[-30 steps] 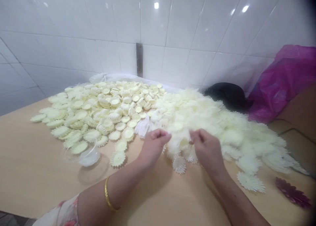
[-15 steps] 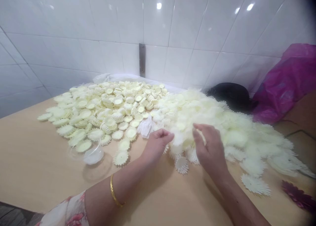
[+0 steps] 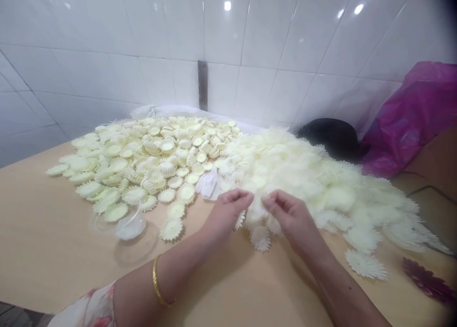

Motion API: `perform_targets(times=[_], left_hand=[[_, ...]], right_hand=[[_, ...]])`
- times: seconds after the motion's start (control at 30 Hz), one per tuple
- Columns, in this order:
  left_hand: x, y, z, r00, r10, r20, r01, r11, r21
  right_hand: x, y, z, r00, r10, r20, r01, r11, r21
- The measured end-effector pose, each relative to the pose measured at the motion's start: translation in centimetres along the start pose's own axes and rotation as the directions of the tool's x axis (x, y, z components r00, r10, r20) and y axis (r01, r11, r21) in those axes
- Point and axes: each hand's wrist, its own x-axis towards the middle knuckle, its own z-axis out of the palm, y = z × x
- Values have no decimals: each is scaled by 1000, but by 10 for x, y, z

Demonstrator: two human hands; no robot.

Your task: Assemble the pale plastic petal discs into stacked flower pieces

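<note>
My left hand (image 3: 230,210) is closed in a pinch, thumb against the forefinger, in front of the pale pile. Facing it a short gap away, my right hand (image 3: 289,213) pinches thumb and finger together too. Whatever lies between the fingertips is too small or blurred to make out. A scalloped pale disc (image 3: 241,220) peeks from behind the left fingers; whether it is held I cannot tell. Beneath and between the hands lies a toothed white petal disc (image 3: 261,238). Behind my hands spreads a heap of thin, cream flower-shaped pieces (image 3: 282,160), partly blurred.
Cupped, crimped cream discs (image 3: 167,146) pile up on the left. Near them are a small clear dish (image 3: 131,227) and a crumpled white tissue (image 3: 209,183). A dark red flower piece (image 3: 426,279), a black object (image 3: 330,136) and a magenta bag (image 3: 403,117) lie right.
My right hand has moved left toward the left hand, and its spread thumb and fingers have closed into a pinch. The left hand stays pinched in nearly the same place. The view has shifted slightly.
</note>
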Motion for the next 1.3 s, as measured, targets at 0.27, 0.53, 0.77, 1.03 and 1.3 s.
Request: perform_targets(times=[0.27, 0.53, 0.77, 1.03, 1.3], left_hand=[[0, -2, -1, 996, 20, 89, -20, 1000, -10], [1, -5, 0, 994, 29, 104, -34, 999, 40], [7, -7, -4, 998, 53, -42, -50, 995, 84], [13, -7, -9, 995, 66, -68, -35, 920, 390], [22, 2, -21, 977, -51, -206, 56, 998, 19]], right_hand=[[1, 1, -2, 999, 10, -53, -11, 1000, -29], [1, 3, 1, 997, -17, -77, 10, 996, -90], [0, -1, -3, 995, -14, -94, 1, 990, -139], [13, 19, -18, 891, -323, -319, 79, 803, -591], [-2, 18, 7, 748, -663, 32, 483, 511, -711]])
